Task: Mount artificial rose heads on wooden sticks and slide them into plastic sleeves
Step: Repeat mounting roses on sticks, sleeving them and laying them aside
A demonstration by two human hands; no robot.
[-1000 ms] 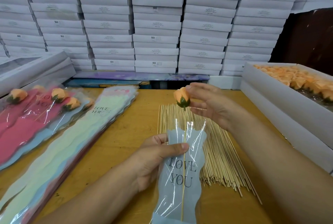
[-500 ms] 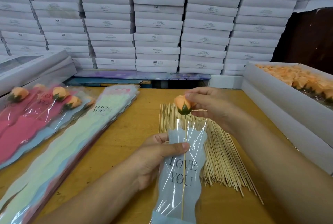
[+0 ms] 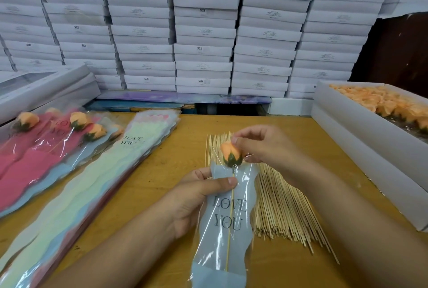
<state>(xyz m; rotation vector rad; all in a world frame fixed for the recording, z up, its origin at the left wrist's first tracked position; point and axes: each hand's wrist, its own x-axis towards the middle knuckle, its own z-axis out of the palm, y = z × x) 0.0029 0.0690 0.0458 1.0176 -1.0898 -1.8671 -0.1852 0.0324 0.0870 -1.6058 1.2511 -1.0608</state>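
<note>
Head view, only camera. Centre of frame: left hand (image 3: 196, 197) pinches the pale blue plastic sleeve (image 3: 228, 223) near its top, thumb over the front film, other fingers behind. Looks like that keeps the mouth open and the sleeve steady so the stick (image 3: 230, 218) runs straight down inside. Stick shows through the clear film, tip almost at the folded bottom, lower centre.

Right hand (image 3: 266, 146), just above, pinches the orange rose head (image 3: 231, 153) at its top, fingers curled round it. Holding by the head lets it push the stem down and steer it. The rose's green base sits right at the sleeve mouth, so I'd judge insertion nearly done, last bit to seat.

Loose sticks (image 3: 278, 206) lie fanned on the surface right of centre, under the right wrist, within reach for the next one. Open white box (image 3: 370, 139) at right edge holds more orange rose heads (image 3: 382, 102). Stack of empty sleeves (image 3: 92, 172) runs diagonally left of centre; finished roses in pink sleeves (image 3: 34, 148) at far left. Supply on the right, output on the left, work in the middle.

Surface (image 3: 180, 148) is yellow-brown wood. Behind it, a wall of stacked white cartons (image 3: 203, 33) fills the upper frame; dark brown panel (image 3: 398, 51) at upper right.
</note>
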